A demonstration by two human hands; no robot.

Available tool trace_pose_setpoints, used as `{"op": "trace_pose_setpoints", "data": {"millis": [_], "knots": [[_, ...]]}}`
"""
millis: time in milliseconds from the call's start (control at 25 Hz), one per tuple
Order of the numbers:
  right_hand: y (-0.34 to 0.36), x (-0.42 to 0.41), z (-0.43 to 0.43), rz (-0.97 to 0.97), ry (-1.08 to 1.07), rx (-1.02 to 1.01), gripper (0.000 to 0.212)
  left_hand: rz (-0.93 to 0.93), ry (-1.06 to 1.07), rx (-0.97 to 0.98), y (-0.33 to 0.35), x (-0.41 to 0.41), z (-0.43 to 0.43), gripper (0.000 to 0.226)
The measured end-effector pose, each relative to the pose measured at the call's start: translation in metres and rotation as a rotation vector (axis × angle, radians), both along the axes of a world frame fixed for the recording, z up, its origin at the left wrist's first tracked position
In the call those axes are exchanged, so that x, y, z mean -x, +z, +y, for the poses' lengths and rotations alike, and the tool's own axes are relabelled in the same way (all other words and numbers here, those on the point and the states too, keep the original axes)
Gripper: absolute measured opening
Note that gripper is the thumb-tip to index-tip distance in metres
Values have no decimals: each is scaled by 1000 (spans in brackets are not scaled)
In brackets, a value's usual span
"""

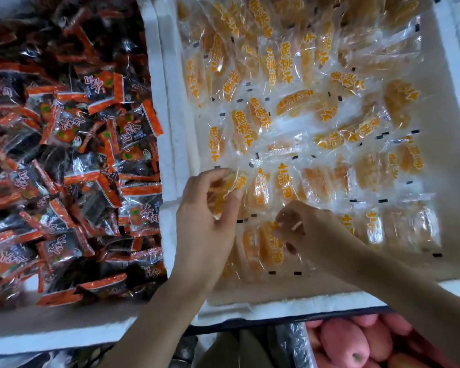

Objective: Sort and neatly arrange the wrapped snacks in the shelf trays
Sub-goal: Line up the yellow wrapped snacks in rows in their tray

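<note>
A white foam tray [276, 306] holds several clear packets of yellow dried peach with orange lettering. Near its front left corner my left hand [205, 224] pinches one yellow peach packet [231, 187] between thumb and fingers. My right hand [306, 227] is beside it over the front row, fingers curled and pinching the edge of another peach packet [271, 245]. Packets in the front rows lie side by side; those further back [303, 102] are loosely heaped.
A second foam tray [64, 330] on the left is full of dark packets with orange ends [72, 155]. A foam wall [168, 144] divides the two trays. Below the shelf at the lower right are pink apples [356, 343].
</note>
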State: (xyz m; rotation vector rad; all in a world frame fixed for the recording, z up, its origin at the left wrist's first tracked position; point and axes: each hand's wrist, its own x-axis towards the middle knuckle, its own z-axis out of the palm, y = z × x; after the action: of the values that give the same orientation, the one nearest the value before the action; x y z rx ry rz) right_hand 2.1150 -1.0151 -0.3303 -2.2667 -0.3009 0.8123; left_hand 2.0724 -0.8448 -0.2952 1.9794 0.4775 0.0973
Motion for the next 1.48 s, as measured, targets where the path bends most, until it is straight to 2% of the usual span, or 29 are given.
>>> {"op": "trace_pose_setpoints", "data": {"millis": [120, 200, 240, 320, 400, 440, 520, 560, 680, 720, 800, 880, 1000, 1080, 1160, 1240, 1480], "knots": [[0, 2, 1, -41, 89, 52, 21, 117, 61, 160, -1, 13, -6, 25], [1, 1, 0, -190, 172, 131, 42, 156, 85, 280, -1, 18, -9, 22], [3, 0, -1, -264, 156, 105, 48, 167, 81, 344, -1, 20, -10, 21], [13, 0, 1, -237, 3, -100, 41, 184, 39, 438, -4, 20, -10, 22], [23, 0, 5, -27, -171, -359, 24, 191, -20, 503, -6, 18, -13, 27], [26, -1, 6, 30, -205, -417, 18, 189, -54, 510, -9, 17, -15, 30], [30, -6, 0, -6, -204, -396, 6, 168, -145, 422, -11, 16, -20, 33], [31, -12, -6, -50, -212, -366, 3, 146, -224, 283, -14, 17, -22, 33], [29, -30, -32, -189, -95, -150, 9, 18, -556, -390, -33, 19, -26, 52], [26, -32, -36, -165, 3, -73, 10, 34, -653, -549, -38, 18, -26, 60], [14, -28, -37, -66, 200, 23, 8, 96, -770, -715, -45, 18, -28, 70], [3, -23, -32, -97, 268, 39, 7, 87, -798, -746, -47, 19, -26, 75], [-2, -22, -27, -220, 168, 1, 13, 70, -803, -711, -50, 20, -24, 74], [-5, -16, -24, -283, 196, 52, 21, 51, -805, -728, -51, 21, -21, 74], [-9, -10, -25, -489, 329, 158, 26, 35, -805, -733, -51, 23, -20, 69], [-6, -6, -27, -634, 399, 208, 28, 1, -785, -710, -51, 25, -18, 55], [16, -33, -13, -848, 300, 143, 22, -179, -512, -584, -41, -30, -2, 41]]}}
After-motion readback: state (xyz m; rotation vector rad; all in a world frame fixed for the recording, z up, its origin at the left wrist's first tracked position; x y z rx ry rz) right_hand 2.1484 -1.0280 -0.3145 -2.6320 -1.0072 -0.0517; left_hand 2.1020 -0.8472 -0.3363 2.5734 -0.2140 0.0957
